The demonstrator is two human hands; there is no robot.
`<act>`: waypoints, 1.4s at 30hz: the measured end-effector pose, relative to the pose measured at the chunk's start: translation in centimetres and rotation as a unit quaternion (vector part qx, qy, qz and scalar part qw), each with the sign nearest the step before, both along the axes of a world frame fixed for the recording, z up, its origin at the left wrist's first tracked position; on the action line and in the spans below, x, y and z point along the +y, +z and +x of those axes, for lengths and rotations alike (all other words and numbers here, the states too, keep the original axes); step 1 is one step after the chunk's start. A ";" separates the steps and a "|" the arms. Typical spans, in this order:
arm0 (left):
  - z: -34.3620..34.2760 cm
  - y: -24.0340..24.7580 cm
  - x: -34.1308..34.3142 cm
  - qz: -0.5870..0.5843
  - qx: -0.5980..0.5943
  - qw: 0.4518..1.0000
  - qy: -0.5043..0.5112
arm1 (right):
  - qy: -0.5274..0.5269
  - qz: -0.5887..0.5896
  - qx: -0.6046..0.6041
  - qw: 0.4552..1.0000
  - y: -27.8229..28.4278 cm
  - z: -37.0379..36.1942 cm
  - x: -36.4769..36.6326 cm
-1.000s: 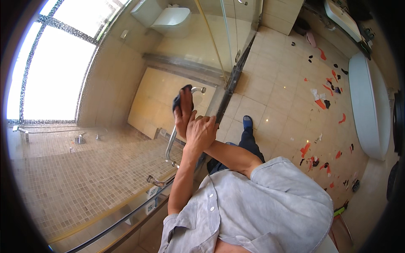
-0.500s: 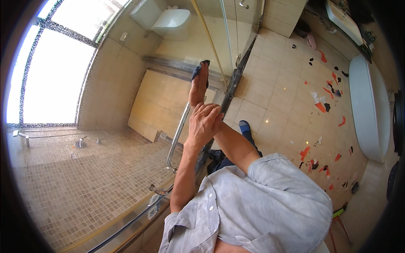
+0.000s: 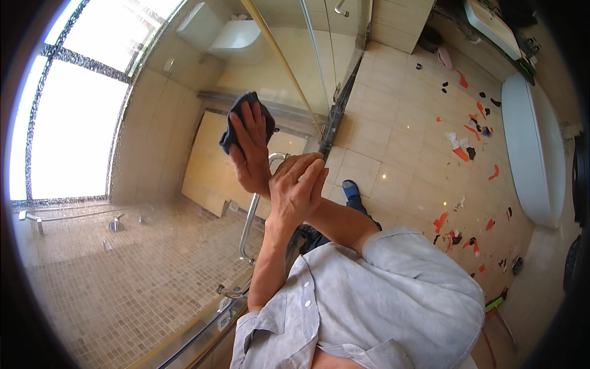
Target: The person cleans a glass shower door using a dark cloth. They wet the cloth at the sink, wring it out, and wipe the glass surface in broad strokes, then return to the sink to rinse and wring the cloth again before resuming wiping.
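Note:
My right hand (image 3: 251, 147) lies flat over a dark cloth (image 3: 232, 131), pressing it to the clear glass shower panel (image 3: 166, 246), with the fingers pointing up and the cloth spread out beneath them. Crossing over from the left, my left hand (image 3: 297, 187) wraps round my right wrist, its fingers bent. A bent chrome handle (image 3: 247, 230) on the glass passes just below both hands. Part of the cloth is hidden under my right palm.
Behind the glass are mosaic tiles (image 3: 123, 289) and a shower tap (image 3: 115, 224); a toilet (image 3: 236, 35) shows farther off. At right, red and black scraps (image 3: 455, 237) litter the tiled floor near a white bathtub (image 3: 531, 154). A blue slipper (image 3: 350, 189) is on my foot.
My right hand and the cloth have moved left and slightly down along the glass, turning from edge-on to flat. My left hand has stayed on the right wrist, shifting a little with it.

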State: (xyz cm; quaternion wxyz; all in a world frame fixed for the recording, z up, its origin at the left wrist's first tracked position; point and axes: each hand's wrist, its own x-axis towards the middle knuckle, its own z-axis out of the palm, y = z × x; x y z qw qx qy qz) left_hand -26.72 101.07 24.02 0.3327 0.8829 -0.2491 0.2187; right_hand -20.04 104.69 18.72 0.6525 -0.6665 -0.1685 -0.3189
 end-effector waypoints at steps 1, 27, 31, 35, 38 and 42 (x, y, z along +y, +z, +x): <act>0.3 0.7 -0.2 -0.017 -0.011 1.000 -0.009 | -0.006 -0.002 -0.012 1.000 0.5 1.5 -0.2; 2.3 2.5 -0.5 -0.062 -0.120 0.987 0.084 | -0.064 -0.042 -0.063 0.995 3.7 11.6 -4.0; 2.2 1.3 0.2 -0.060 -0.087 0.989 0.103 | -0.089 0.041 0.046 0.994 -1.1 15.9 -4.8; 3.2 0.1 -0.1 -0.032 -0.039 0.993 0.106 | -0.081 0.125 0.178 0.973 -13.5 17.4 -4.7; 4.4 -1.4 0.0 -0.014 0.007 0.993 0.117 | -0.028 0.235 0.336 0.912 -21.8 17.3 -4.0; 5.2 -2.4 -0.5 0.004 0.040 0.993 0.107 | -0.019 0.260 0.375 0.890 -22.1 17.6 -4.4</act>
